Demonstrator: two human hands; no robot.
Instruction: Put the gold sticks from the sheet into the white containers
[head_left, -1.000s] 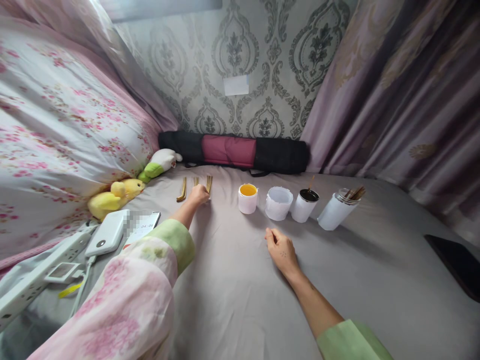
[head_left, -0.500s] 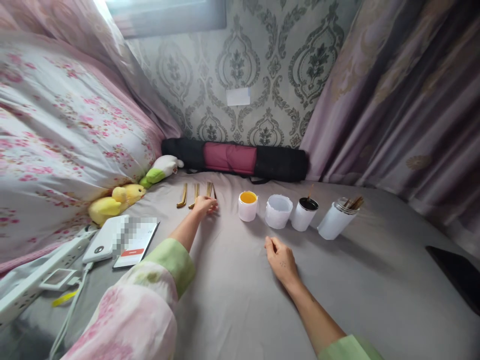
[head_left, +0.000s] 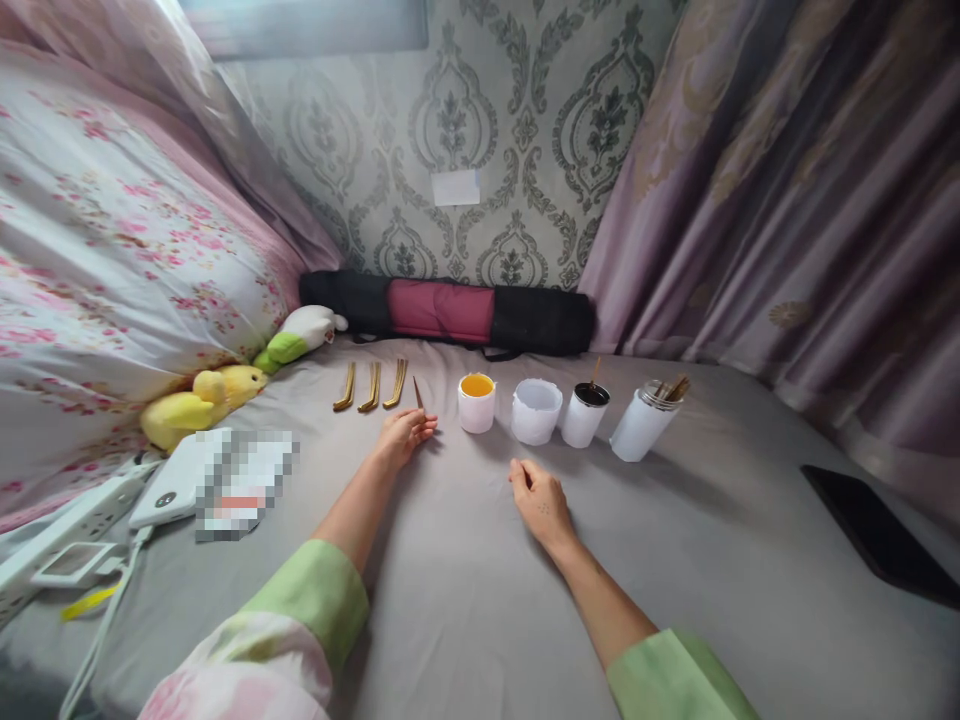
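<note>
My left hand [head_left: 406,436] is closed over the grey sheet, with a thin, dark brown pointed stick [head_left: 418,392] rising from its fingers. Just beyond it lie three small groups of gold-brown bent rods: a left group [head_left: 345,388], a middle group [head_left: 370,388] and a right group [head_left: 397,384]. My right hand [head_left: 540,500] rests loosely curled, nothing showing in it, in front of a white-wrapped cup of yellow [head_left: 477,412] and a wider whitish cup [head_left: 536,418]. A white-wrapped cup with dark contents [head_left: 585,420] has a thin stick standing in it.
At the right, a tilted white jar [head_left: 642,430] holds several brown sticks. Farther right lies a dark phone-like slab [head_left: 874,530]. A black and maroon rolled bag [head_left: 442,310] lies along the wall. Plush toys [head_left: 206,400], a white power bank [head_left: 176,480] and a power strip [head_left: 67,535] are left.
My left hand has drawn back from the gold-brown rods, and the brown stick in its fingers shows more clearly. My right hand keeps its curled pose. The whole view has shifted slightly.
</note>
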